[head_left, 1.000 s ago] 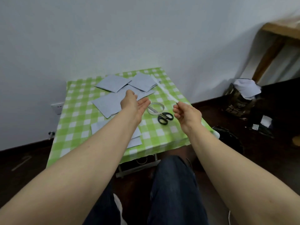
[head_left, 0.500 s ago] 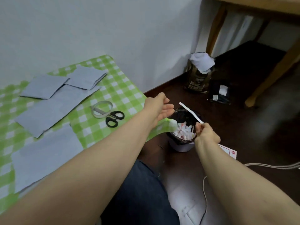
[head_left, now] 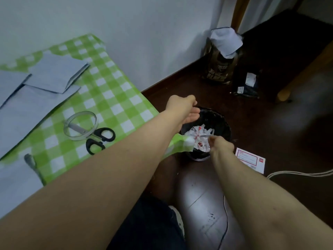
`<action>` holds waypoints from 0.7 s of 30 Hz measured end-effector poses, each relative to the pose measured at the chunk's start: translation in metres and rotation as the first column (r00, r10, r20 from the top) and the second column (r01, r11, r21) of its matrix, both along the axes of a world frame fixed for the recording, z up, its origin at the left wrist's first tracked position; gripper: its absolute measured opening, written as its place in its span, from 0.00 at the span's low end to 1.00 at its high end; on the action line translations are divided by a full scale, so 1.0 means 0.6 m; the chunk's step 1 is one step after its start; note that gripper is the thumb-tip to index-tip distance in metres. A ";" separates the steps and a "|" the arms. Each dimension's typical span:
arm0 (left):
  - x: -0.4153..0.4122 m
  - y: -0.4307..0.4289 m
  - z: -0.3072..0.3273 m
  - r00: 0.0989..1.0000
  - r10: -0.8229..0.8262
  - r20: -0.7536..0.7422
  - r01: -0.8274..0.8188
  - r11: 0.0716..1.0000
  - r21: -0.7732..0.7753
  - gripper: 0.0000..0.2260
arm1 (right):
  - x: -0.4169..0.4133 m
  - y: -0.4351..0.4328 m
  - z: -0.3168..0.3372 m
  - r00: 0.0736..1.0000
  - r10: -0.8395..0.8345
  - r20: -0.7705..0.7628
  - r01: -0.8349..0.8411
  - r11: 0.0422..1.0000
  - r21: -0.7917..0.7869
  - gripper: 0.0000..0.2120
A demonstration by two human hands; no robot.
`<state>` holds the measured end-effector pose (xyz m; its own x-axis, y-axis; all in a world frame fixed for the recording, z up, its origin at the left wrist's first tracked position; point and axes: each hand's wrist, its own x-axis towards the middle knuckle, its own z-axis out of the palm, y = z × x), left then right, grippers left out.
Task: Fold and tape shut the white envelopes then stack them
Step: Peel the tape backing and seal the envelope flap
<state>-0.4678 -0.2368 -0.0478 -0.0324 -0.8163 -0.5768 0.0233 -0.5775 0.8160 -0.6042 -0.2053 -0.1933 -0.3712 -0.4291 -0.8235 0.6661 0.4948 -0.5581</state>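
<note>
Fingers of the right hand (head_left: 221, 146) pinch a thin white paper strip (head_left: 205, 135) that points left over a round black waste bin (head_left: 222, 123) of scraps. The left hand (head_left: 182, 110) hovers slack above the bin. The white paper envelopes (head_left: 36, 105) lie well to the left on the green checked surface (head_left: 115, 98), nearer the left hand.

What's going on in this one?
A seated person has both hands over a black waste bin on the floor, partly filled with white paper scraps. The right hand pinches a thin white strip above the scraps; the left hand hangs open over the rim. The white envelopes, clear tape roll and black-handled scissors lie untouched on the green checked tablecloth.
</note>
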 end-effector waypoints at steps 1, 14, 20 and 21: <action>0.001 -0.002 -0.002 1.000 -0.011 0.004 0.011 1.000 -0.013 0.07 | 0.013 -0.003 0.001 0.998 0.031 -0.053 -0.031 1.000 -0.003 0.06; 0.089 0.102 0.078 0.994 0.107 -0.016 -0.108 0.991 -0.075 0.05 | 0.107 0.018 0.163 0.947 -0.014 -0.321 -0.066 0.969 -0.236 0.11; 0.192 0.212 0.126 0.978 0.209 0.000 -0.208 0.969 -0.135 0.03 | 0.205 0.077 0.265 0.862 0.104 -0.496 -0.330 0.858 -0.395 0.11; 0.214 0.230 0.130 0.973 0.230 0.020 -0.224 0.962 -0.156 0.05 | 0.228 0.087 0.275 0.844 0.157 -0.513 -0.397 0.826 -0.400 0.10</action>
<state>-0.3395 -0.0988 0.0303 0.1828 -0.8776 -0.4432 0.1074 -0.4302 0.8963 -0.4676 -0.1530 -0.0285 -0.4409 -0.8581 -0.2632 0.1640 0.2113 -0.9636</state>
